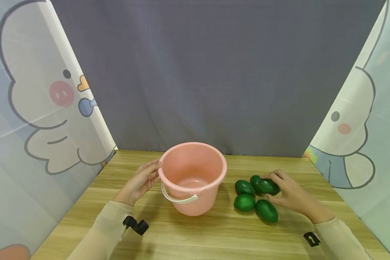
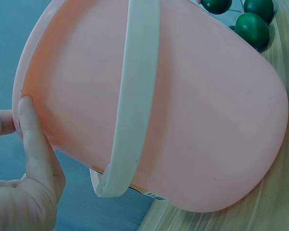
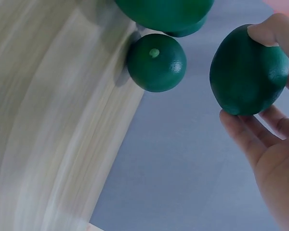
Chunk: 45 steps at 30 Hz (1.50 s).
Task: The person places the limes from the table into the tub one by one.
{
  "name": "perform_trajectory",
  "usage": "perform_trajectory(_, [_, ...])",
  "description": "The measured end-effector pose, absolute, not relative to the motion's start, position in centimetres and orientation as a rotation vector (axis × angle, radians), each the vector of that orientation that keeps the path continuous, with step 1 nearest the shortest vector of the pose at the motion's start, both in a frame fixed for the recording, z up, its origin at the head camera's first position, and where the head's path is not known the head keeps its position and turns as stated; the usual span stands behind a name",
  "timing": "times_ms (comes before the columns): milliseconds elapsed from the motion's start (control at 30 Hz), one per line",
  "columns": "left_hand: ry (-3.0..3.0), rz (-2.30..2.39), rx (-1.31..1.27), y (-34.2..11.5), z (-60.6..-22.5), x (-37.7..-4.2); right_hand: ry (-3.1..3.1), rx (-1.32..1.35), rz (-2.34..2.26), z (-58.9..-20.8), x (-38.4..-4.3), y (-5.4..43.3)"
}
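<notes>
A pink bucket [image 1: 195,202] with a white handle [image 1: 178,199] stands upright on the wooden table. My left hand [image 1: 143,182] grips its rim at the left, the thumb over the edge and the fingers against the outside below it, as the left wrist view also shows. To the bucket's right, my right hand [image 1: 287,193] holds a glossy dark green oval fruit [image 3: 245,72] between thumb and fingertips. In the right wrist view this fruit is up off the wood. Several similar green fruits [image 1: 245,203] lie grouped on the table, close beside and below the held one.
The wooden table [image 1: 182,238] reaches back to a dark grey cloth [image 1: 208,72]. Cartoon-printed curtains [image 1: 45,119] hang along the left and right sides. Each sleeve carries a small black wrist device [image 1: 135,224]. The bucket's handle hangs down at its front.
</notes>
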<state>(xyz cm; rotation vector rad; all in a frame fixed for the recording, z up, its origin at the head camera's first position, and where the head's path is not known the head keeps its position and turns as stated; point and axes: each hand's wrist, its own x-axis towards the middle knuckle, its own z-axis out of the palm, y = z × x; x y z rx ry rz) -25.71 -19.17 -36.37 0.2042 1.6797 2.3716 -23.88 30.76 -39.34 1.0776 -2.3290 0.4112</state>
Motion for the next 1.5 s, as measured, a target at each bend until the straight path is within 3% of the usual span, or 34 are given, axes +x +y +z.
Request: perform_trajectory(1500, [1.678, 2.374, 0.214, -19.2, -36.4, -25.7, -2.218, 1.205, 0.403, -34.6, -23.5, 27.8])
